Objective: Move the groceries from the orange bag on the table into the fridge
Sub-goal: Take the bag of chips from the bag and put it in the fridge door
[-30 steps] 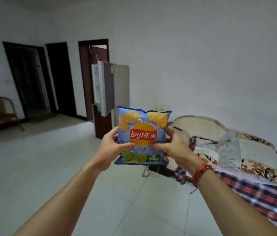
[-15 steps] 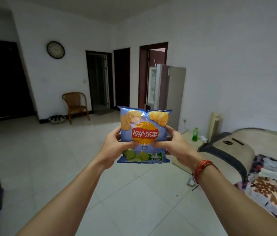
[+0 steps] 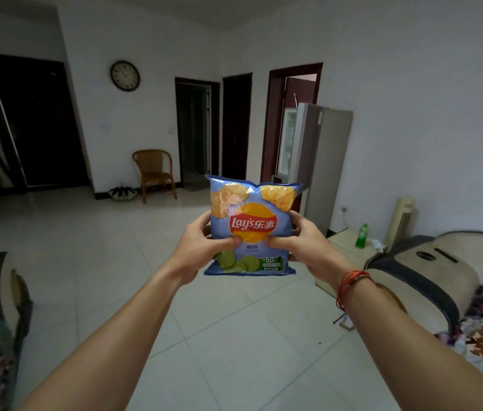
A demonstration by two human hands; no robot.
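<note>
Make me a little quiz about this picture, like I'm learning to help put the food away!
1. True or false: only the left hand holds the Lay's chip bag.
2. What stands on the low cabinet to the right of the bag? A) a green bottle B) a red cup C) a banana
3. Fill in: the wall clock hangs up and to the left of the wicker ____.

Key: 1. False, the right hand has a grip on it too. 2. A. 3. chair.
</note>
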